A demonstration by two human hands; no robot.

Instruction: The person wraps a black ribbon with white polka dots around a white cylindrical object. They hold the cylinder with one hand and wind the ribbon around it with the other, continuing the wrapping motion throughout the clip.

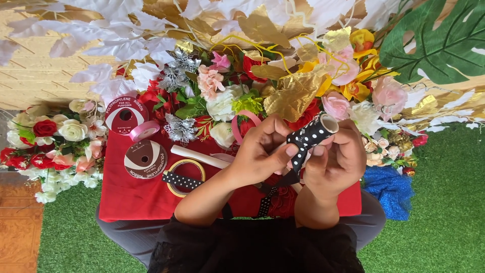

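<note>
Head view: my left hand point(262, 149) and right hand point(336, 162) both pinch one pale tube wrapped in black white-dotted ribbon point(309, 135), its long axis slanting up to the right between them. On the red cloth point(126, 194) lie two maroon ribbon spools point(145, 159).

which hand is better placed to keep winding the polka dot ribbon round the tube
Left, probably. The left hand already pinches the black dotted ribbon against the white tube with thumb and fingers, while the right hand wraps the tube from below, steadying it.
</note>
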